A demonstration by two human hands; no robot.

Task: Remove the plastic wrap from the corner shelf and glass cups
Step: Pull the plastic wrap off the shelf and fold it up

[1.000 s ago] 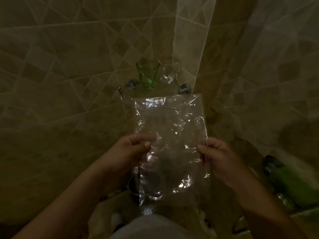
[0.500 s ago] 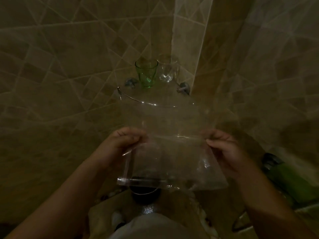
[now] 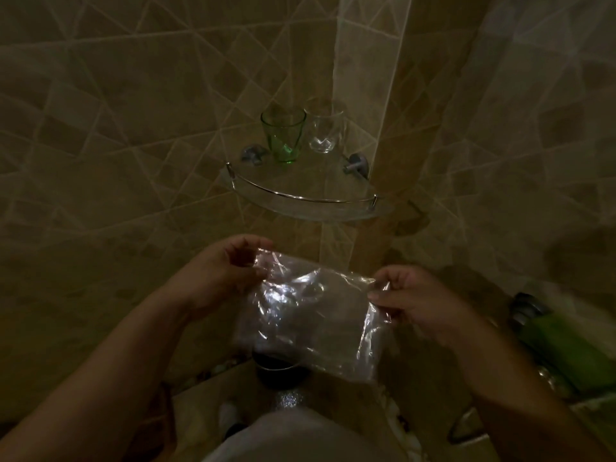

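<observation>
A clear, crinkled sheet of plastic wrap (image 3: 313,311) hangs between my hands, below the shelf and apart from it. My left hand (image 3: 223,275) pinches its upper left corner. My right hand (image 3: 413,298) pinches its upper right edge. The glass corner shelf (image 3: 300,198) with a chrome rail is fixed in the tiled corner above and stands uncovered. On it stand a green glass cup (image 3: 283,135) and a clear glass cup (image 3: 323,130), side by side at the back.
Tiled walls (image 3: 133,128) meet at the corner behind the shelf. A dark round container (image 3: 280,371) sits on the floor below the wrap. A green bottle (image 3: 560,341) lies at the right edge. Two chrome brackets (image 3: 356,163) hold the shelf.
The wrap was held up in front of the shelf; my hands have lowered it toward me. The shelf rail and its front edge are now in plain sight.
</observation>
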